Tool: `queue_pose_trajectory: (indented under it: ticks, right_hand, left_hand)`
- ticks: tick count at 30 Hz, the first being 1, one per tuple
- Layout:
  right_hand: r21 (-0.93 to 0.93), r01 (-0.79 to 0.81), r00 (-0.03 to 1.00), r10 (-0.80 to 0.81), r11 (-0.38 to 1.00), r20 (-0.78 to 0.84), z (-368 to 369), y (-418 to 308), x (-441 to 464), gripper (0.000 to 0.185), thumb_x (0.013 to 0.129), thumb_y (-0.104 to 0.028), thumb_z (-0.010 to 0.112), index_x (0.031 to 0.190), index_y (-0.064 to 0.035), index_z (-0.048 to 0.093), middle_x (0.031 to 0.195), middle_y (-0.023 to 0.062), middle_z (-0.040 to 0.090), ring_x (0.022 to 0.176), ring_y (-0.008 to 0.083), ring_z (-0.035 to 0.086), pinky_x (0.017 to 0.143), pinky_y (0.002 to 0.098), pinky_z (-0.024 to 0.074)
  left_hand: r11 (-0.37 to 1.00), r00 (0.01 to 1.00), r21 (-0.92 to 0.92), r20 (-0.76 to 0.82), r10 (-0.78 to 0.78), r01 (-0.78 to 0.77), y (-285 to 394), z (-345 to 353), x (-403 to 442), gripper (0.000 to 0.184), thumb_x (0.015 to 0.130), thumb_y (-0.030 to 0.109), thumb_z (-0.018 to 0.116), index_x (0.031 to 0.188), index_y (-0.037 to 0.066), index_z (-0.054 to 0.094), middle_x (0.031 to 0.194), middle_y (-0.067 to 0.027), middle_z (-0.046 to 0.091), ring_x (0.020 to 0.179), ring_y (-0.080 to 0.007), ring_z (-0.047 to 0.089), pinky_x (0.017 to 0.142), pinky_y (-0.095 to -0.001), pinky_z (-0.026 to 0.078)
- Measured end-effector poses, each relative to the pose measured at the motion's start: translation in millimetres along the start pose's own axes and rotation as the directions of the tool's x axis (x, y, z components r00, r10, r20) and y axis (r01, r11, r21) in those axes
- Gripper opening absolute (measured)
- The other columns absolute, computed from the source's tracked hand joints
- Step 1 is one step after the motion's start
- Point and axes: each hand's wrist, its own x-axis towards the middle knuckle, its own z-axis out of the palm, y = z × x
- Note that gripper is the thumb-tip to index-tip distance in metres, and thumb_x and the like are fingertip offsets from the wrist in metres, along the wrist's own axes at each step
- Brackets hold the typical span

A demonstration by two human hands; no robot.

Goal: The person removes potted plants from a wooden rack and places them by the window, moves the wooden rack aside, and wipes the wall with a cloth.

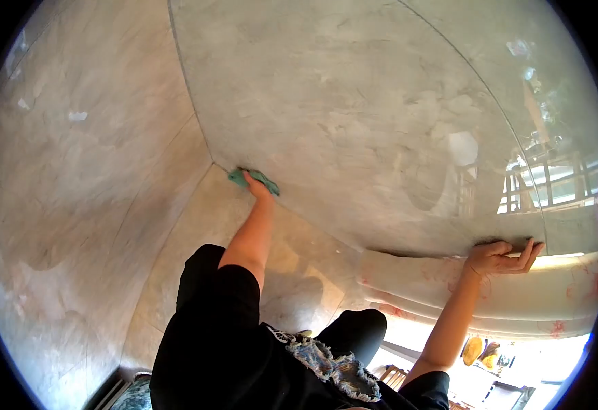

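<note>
My left hand (256,186) is closed on a green cloth (266,182). It presses the cloth to the seam at the foot of the glossy grey-beige tiled wall (326,102), close to a corner. My right hand (506,257) rests at the lower edge of the same wall, farther right. Its fingers are bent and partly spread, with nothing seen in them. Just beneath that hand is a cream fabric with red flowers (483,290), hanging or padded in folds.
Another tiled wall (87,171) rises on the left, meeting the first at a dark joint. Beige tile (292,253) lies between my arms. At lower right, beyond the fabric, are bright furniture and a round yellow object (473,350). A dark patterned item (133,394) sits at lower left.
</note>
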Motion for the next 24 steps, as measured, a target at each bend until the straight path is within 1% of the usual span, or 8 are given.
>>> queue_pose_trajectory:
  ticks: [2,4,11,14,18,19,21,24]
  right_hand:
    - [-0.016,-0.009,1.000,0.009,1.000,0.006,-1.9,1.4,0.0,0.046,0.087,-0.001,0.039,0.131,0.0061,0.049,0.142,0.0251,0.042,0.129,0.0382,0.044,0.111,0.0496,0.0394]
    - [-0.003,0.004,0.999,-0.004,1.000,0.046,-4.4,5.4,-0.1,0.046,0.088,0.000,0.039,0.132,0.0069,0.048,0.141,0.0262,0.042,0.130,0.0393,0.044,0.111,0.0495,0.0399]
    - [0.072,-0.020,1.000,0.018,0.997,0.025,-6.7,11.4,0.1,0.044,0.090,0.001,0.040,0.132,0.0064,0.052,0.144,0.0264,0.042,0.133,0.0401,0.044,0.112,0.0480,0.0403]
    - [0.106,-0.022,1.000,0.024,0.994,-0.019,-4.2,12.5,1.2,0.042,0.090,0.001,0.041,0.130,0.0065,0.053,0.144,0.0257,0.041,0.133,0.0397,0.045,0.111,0.0488,0.0419]
    - [0.139,-0.017,1.000,0.020,0.990,-0.017,-9.5,22.3,-2.2,0.041,0.089,0.000,0.044,0.128,0.0058,0.057,0.142,0.0257,0.046,0.131,0.0400,0.047,0.111,0.0502,0.0417]
    - [0.157,-0.018,0.999,0.023,0.987,-0.028,-7.5,19.7,-4.6,0.041,0.087,-0.001,0.046,0.125,0.0025,0.061,0.140,0.0252,0.050,0.128,0.0395,0.050,0.108,0.0505,0.0428]
    - [0.193,-0.052,0.997,0.062,0.980,-0.046,-11.2,20.2,0.4,0.041,0.086,-0.002,0.048,0.122,-0.0033,0.066,0.139,0.0225,0.055,0.127,0.0373,0.052,0.108,0.0497,0.0427]
    - [0.204,-0.055,0.996,0.068,0.977,-0.060,-14.3,15.3,3.1,0.042,0.086,-0.004,0.048,0.124,-0.0049,0.066,0.138,0.0201,0.057,0.128,0.0351,0.053,0.109,0.0476,0.0420]
  left_hand:
    - [0.990,0.992,0.074,0.032,-0.125,0.122,-60.0,-36.6,-8.9,0.083,0.097,0.061,0.049,0.152,0.001,0.034,0.151,-0.0107,0.044,0.134,-0.0306,0.044,0.113,-0.0387,0.033]
    - [0.904,0.905,0.048,0.011,-0.426,0.425,-35.4,-8.3,-98.2,0.085,0.098,0.067,0.041,0.156,0.006,0.030,0.159,-0.0090,0.035,0.142,-0.0306,0.036,0.119,-0.0398,0.026]
    - [0.815,0.819,0.083,-0.096,-0.566,0.573,43.8,72.5,-152.9,0.084,0.099,0.070,0.029,0.159,0.013,0.027,0.165,-0.0078,0.025,0.150,-0.0290,0.026,0.123,-0.0443,0.017]
    - [0.903,0.905,0.075,0.017,-0.425,0.423,96.3,118.0,-169.4,0.082,0.100,0.068,0.033,0.158,0.010,0.028,0.163,-0.0088,0.027,0.147,-0.0305,0.029,0.121,-0.0451,0.023]
    - [0.973,0.982,0.160,0.120,0.148,-0.166,181.7,210.0,-280.1,0.083,0.101,0.060,0.044,0.160,0.007,0.019,0.161,-0.0143,0.027,0.144,-0.0321,0.033,0.119,-0.0456,0.027]
    - [0.907,0.899,0.139,0.256,0.354,-0.397,189.0,225.4,-277.6,0.085,0.100,0.060,0.046,0.160,0.007,0.018,0.161,-0.0153,0.028,0.144,-0.0322,0.034,0.119,-0.0462,0.028]
    - [0.612,0.587,0.097,0.432,0.685,-0.785,210.0,267.0,-310.8,0.086,0.099,0.060,0.049,0.159,0.007,0.019,0.160,-0.0171,0.028,0.143,-0.0335,0.034,0.118,-0.0474,0.028]
    - [-0.015,0.036,0.090,0.538,0.842,-0.996,229.5,310.1,-418.0,0.086,0.097,0.062,0.052,0.158,0.007,0.027,0.163,-0.0163,0.025,0.146,-0.0378,0.028,0.118,-0.0498,0.027]
